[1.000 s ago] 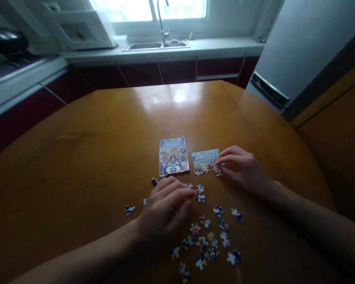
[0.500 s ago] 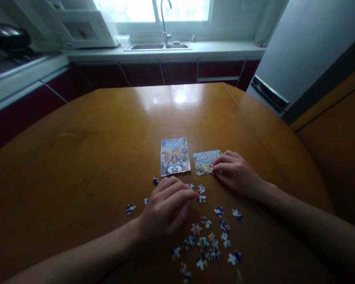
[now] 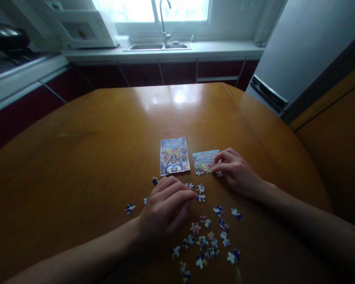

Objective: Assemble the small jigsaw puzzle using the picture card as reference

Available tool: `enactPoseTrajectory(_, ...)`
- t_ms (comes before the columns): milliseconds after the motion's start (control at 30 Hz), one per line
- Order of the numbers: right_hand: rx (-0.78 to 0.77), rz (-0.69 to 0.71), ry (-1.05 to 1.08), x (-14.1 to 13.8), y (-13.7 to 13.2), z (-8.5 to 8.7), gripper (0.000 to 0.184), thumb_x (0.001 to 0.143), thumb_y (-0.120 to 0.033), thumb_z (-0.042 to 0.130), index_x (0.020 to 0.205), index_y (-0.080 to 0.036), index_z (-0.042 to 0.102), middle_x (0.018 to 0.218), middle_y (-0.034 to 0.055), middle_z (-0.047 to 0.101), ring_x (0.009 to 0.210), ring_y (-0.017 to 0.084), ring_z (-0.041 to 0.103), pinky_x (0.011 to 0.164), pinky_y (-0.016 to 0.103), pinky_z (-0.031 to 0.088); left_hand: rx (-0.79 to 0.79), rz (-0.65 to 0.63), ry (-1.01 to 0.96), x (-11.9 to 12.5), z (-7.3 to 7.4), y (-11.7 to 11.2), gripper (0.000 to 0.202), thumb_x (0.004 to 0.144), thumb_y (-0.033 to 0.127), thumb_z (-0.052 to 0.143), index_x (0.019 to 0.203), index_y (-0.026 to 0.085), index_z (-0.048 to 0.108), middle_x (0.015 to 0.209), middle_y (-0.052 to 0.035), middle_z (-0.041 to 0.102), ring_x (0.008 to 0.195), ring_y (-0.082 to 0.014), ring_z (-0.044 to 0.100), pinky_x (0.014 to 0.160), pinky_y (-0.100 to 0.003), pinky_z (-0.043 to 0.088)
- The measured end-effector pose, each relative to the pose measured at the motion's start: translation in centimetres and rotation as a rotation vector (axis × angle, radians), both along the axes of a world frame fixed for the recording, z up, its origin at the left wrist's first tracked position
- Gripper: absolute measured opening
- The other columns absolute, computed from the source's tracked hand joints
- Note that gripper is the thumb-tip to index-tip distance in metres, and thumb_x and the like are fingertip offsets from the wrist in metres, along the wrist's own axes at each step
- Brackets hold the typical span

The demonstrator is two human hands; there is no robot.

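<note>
- Right of the picture sheet: right hand shifted inward onto puzzle section, perhaps settling a join
- Nearside of the picture sheet: left hand curled; either grip, I couldn't tell

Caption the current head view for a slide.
Right hand at a partly built puzzle, beside a picture sheet; left hand near loose pieces on a table.

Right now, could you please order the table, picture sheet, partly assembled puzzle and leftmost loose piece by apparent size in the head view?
1. Table
2. Picture sheet
3. Partly assembled puzzle, partly covered by the right hand
4. Leftmost loose piece
</note>
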State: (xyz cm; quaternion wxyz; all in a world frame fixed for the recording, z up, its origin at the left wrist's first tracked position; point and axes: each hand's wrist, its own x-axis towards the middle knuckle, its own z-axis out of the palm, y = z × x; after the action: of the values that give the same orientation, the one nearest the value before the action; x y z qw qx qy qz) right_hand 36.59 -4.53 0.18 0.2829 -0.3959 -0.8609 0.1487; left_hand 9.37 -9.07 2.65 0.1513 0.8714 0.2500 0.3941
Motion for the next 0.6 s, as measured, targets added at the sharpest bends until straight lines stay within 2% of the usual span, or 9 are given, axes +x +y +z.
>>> enactPoseTrajectory(133, -0.012, -0.015, -0.01, -0.06, 0.0, 0.04, 0.033, 0.083, 0.0, 0.056, 0.086, -0.025, 0.077, 0.103, 0.0061, 0.065, 0.101, 0.023, 0.052, 0.089, 0.041, 0.048, -0.007, 0.002, 0.003, -0.01, -0.2, -0.04, 0.023, 0.085, 0.003, 0.057, 0.102, 0.016, 0.063, 0.085, -0.0049, 0.069, 0.077, -0.0168, 0.056, 0.069, -0.032, 0.048)
enactPoseTrajectory(333, 0.029, -0.046, 0.05, -0.11, 0.06, 0.14, 0.037, 0.085, 0.001, 0.053, 0.096, -0.025, 0.076, 0.103, 0.0068, 0.065, 0.099, 0.023, 0.053, 0.086, 0.042, 0.049, -0.002, -0.001, 0.009, -0.02, 0.0, -0.1, 0.024, 0.084, 0.003, 0.056, 0.103, 0.016, 0.063, 0.085, -0.005, 0.069, 0.077, -0.0171, 0.056, 0.067, -0.032, 0.048)
enactPoseTrajectory(600, 0.006, -0.013, -0.01, -0.16, 0.01, 0.09, 0.026, 0.087, -0.007, 0.059, 0.086, -0.025, 0.078, 0.107, 0.0078, 0.065, 0.103, 0.025, 0.052, 0.089, 0.044, 0.05, 0.015, -0.002, 0.028, 0.03, 0.14, -0.06, 0.024, 0.084, 0.003, 0.056, 0.102, 0.017, 0.062, 0.083, -0.0043, 0.069, 0.076, -0.0166, 0.055, 0.067, -0.031, 0.048)
